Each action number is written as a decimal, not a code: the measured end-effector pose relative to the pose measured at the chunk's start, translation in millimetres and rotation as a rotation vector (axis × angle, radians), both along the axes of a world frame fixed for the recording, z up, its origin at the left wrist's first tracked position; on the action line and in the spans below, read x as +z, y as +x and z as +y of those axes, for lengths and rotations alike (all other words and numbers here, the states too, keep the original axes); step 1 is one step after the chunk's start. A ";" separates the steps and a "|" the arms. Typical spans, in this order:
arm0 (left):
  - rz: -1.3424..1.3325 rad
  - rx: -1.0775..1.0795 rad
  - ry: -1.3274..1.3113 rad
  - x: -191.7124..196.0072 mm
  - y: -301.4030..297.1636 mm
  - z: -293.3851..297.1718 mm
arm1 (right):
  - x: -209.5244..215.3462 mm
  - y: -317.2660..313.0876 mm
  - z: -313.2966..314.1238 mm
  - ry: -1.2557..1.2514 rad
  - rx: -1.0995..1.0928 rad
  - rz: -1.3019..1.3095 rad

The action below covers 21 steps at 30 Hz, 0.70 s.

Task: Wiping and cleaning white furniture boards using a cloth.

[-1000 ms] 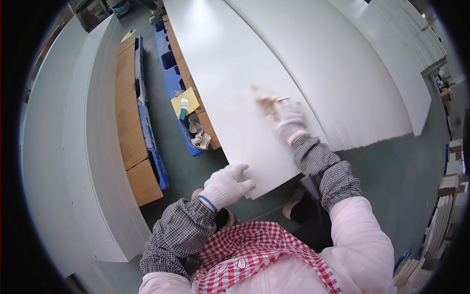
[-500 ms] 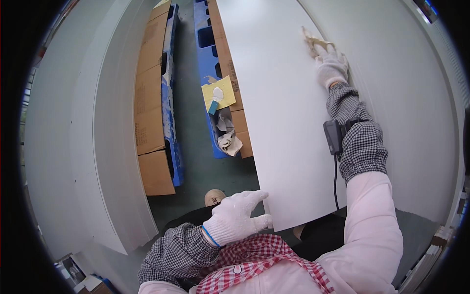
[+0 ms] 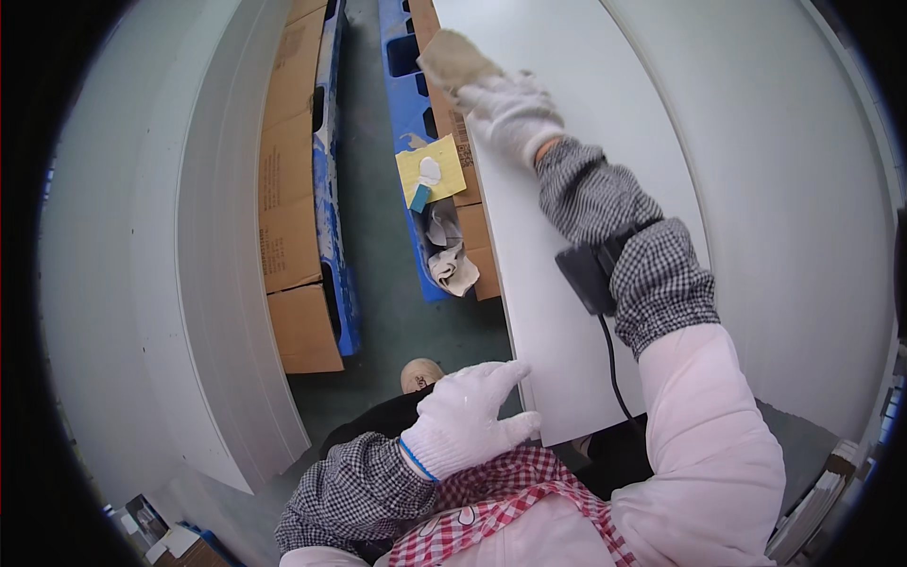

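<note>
My right hand [image 3: 518, 115], in a white knit glove, grips a beige cloth [image 3: 457, 62] at the far left edge of a long white panel [image 3: 576, 350]. The cloth sticks out past that edge and is slightly blurred. A dark device with a cable [image 3: 588, 278] is strapped to my right forearm over a checked sleeve. At the panel's near left corner is my left hand [image 3: 468, 420], also gloved. Its thumb and fingers are apart, with the tips at the panel's edge, and nothing is held in it.
Beside the panel, a blue pallet [image 3: 402, 109] carries a yellow sheet [image 3: 444, 175] with a white blob, a small teal block [image 3: 420, 197] and a crumpled cloth [image 3: 453, 272]. Cardboard [image 3: 293, 198] lies along another pallet at left. Large pale panels [image 3: 142, 236] flank both sides.
My right hand has swept left across the panel with the cloth, from its right side to its far left edge. My left hand stays at the near corner, while the view shifts slightly.
</note>
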State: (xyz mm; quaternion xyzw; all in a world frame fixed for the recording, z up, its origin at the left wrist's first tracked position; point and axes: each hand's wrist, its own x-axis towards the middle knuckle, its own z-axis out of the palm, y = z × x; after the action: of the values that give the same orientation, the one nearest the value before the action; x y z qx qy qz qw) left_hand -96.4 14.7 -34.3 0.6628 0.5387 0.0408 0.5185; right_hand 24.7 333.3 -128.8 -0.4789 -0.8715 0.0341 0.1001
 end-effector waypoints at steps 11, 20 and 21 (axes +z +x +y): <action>-0.121 0.421 -0.015 7.8 12.2 -7.7 | 18.3 125.4 -319.7 -0.114 0.465 0.269; 0.406 -0.015 0.193 6.2 78.2 -41.5 | -4.1 301.0 -384.3 0.053 -0.497 -0.085; 0.400 -0.062 0.277 -17.7 73.0 -49.3 | -0.1 287.3 -384.0 0.029 -0.557 -0.112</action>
State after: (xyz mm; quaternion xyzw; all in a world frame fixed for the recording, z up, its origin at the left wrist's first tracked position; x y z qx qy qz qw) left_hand -23.4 -34.6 -52.0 0.7386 0.5993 -0.0336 0.3069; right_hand 312.0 -50.7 -128.9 -0.6996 -0.7109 -0.0338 0.0642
